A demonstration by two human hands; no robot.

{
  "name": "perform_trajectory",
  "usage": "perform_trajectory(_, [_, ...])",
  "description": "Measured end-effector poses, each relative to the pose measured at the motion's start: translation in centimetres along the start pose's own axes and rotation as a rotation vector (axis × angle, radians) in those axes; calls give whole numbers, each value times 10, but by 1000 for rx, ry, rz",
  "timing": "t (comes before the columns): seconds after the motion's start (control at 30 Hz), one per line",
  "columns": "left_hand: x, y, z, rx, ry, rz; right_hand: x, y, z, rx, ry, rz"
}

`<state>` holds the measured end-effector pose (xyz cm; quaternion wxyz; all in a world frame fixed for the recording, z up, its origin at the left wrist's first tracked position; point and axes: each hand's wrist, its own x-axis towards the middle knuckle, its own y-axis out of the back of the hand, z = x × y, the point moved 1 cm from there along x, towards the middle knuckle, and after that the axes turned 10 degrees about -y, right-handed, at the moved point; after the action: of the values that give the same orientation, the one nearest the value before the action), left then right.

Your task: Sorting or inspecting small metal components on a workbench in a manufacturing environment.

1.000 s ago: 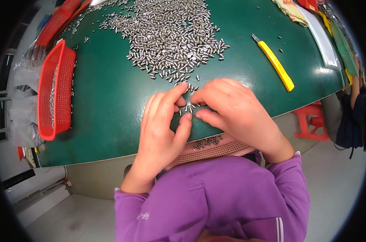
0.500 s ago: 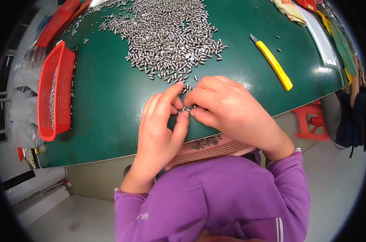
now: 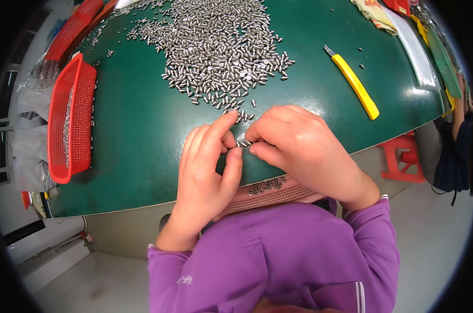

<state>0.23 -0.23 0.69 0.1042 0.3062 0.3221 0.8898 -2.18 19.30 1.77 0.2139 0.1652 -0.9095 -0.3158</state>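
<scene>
Small silver metal pieces (image 3: 244, 142), short and pointed, sit between the fingertips of both hands, just above the green tabletop. My left hand (image 3: 202, 161) is curled, its thumb and a bent finger closed at these pieces, with its forefinger raised. From the right, my right hand (image 3: 299, 136) pinches at the same pieces with thumb and forefinger. Exactly which piece each hand grips is partly hidden. A few loose pieces lie just beyond the fingertips. Past them spreads a large heap of the same metal pieces (image 3: 221, 47).
A red perforated basket (image 3: 82, 120) with metal pieces stands at the left. The yellow utility knife (image 3: 355, 86) lies at right, blade exposed. Below the table edge is a pink basket (image 3: 247, 204) holding metal pieces. A red stool (image 3: 403, 156) stands on the floor at right.
My right hand has drawn slightly back and down, its knuckles lower. More of the metal pieces between the fingertips shows. My left hand has barely moved.
</scene>
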Motion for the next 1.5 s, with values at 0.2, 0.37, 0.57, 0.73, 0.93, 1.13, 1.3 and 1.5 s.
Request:
perform_trajectory(0.2, [0, 0, 1, -25, 15, -2, 2, 0, 1, 28, 19, -9])
perform_trajectory(0.37, [0, 0, 1, -28, 37, 5, 2, 1, -2, 28, -14, -10])
perform_trajectory(0.57, [0, 0, 0, -23, 31, 13, 2, 1, -2, 92, -53, -10])
perform_trajectory(0.73, [1, 0, 3, -32, 51, 33, 1, -1, -2, -8, -29, 0])
perform_trajectory(0.93, [1, -1, 1, -54, 60, 23, 0, -4, -3, -1, -38, 6])
perform_trajectory(1.13, [-1, 0, -1, -107, 84, 22, 1, -5, -5, 15, -49, 8])
perform_trajectory(1.3, [-3, 1, -2, -131, 90, 38, 2, -7, -4, 27, -45, 3])
perform_trajectory(1.5, [-4, 4, -1, -124, 110, 37, 1, -11, -4, 19, -53, 30])
